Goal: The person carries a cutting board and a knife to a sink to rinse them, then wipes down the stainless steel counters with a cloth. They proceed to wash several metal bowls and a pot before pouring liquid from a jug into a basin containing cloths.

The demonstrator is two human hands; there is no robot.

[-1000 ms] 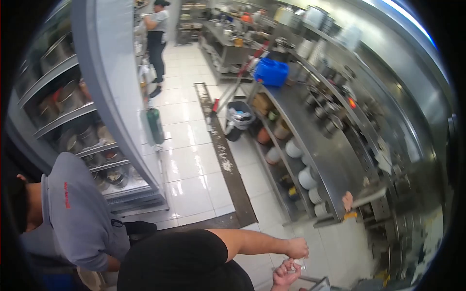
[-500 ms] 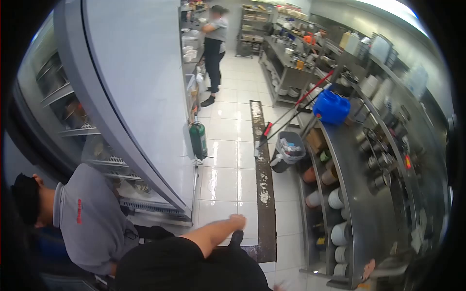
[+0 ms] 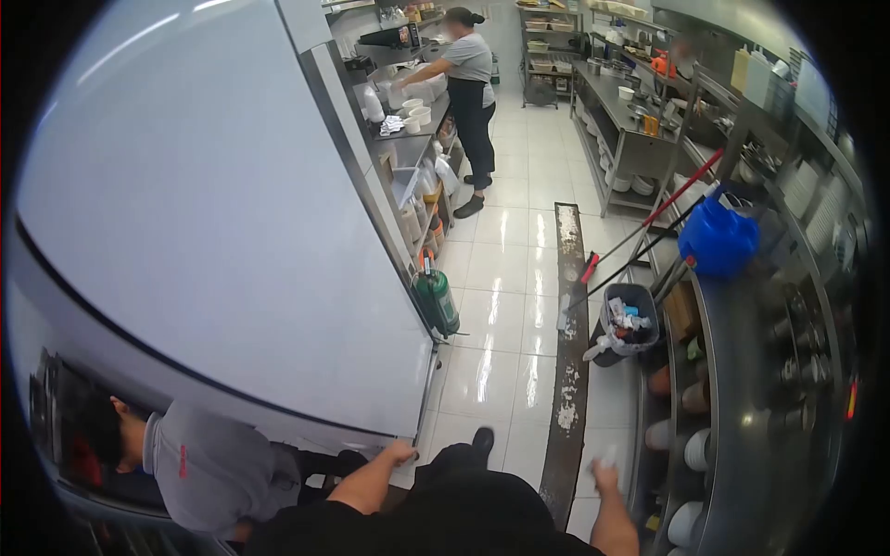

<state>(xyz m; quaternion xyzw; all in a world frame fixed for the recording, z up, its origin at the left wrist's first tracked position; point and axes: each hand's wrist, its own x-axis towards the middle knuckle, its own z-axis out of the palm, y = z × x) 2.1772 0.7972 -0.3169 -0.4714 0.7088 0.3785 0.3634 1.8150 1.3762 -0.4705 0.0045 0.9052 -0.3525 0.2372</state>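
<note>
My left hand is low in front of my body, its fingers curled in, and nothing shows in it. It appears beside the lower corner of the tall white refrigerator; whether it touches cannot be told. On the other side, my right hand hangs over the floor tiles near the dark drain strip. Its fingers look closed around a pale, see-through item, too blurred to name. My dark shoe shows on the tiles between my hands.
A person in a grey shirt bends at the refrigerator on my left. Ahead, another person works at a counter. A green fire extinguisher, a bin, a blue jug and steel shelving flank the white aisle.
My view has moved forward and swung left. The refrigerator's open interior has left the view. My right hand has come up into sight, and my left hand now appears further left.
</note>
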